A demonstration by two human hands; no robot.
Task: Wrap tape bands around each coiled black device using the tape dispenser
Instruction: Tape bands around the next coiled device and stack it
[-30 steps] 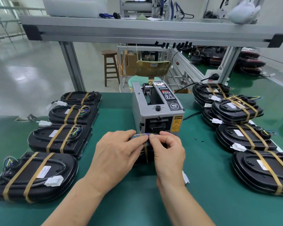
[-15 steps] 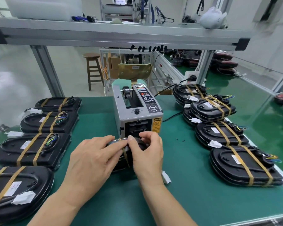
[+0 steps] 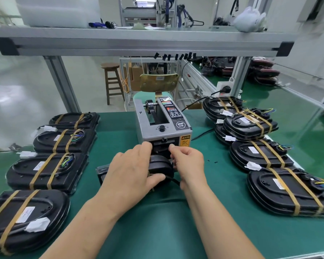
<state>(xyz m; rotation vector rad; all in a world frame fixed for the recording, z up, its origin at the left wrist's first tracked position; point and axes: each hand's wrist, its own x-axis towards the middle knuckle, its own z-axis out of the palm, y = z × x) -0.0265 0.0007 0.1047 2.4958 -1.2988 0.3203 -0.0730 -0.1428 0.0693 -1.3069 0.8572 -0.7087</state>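
Centre of frame, just below the dispenser point(image 3: 162, 126): small black coil point(image 3: 160, 166) on the green mat point(image 3: 157, 230), cord trailing off its lower right. Left hand point(image 3: 131, 172) draped over the coil's left side, thumb curled under the lower edge, fingers clamped on it, index tip up at the dispenser's mouth. Right hand point(image 3: 188, 161) at the coil's right edge, thumb and forefinger pinched together at the slot, apparently on a fresh strip; tape itself too small to make out.

Best done by pulling the strip straight out, keeping it taut and flat, then laying it square across the coil while pinning the loops tight so nothing springs loose.

Left side of frame: row of banded units point(image 3: 47, 171). Right side: stacked banded units point(image 3: 258, 154). Above, an aluminium shelf rail point(image 3: 138, 43). Nothing blocking the slot; loose cord near the right wrist apt to snag.
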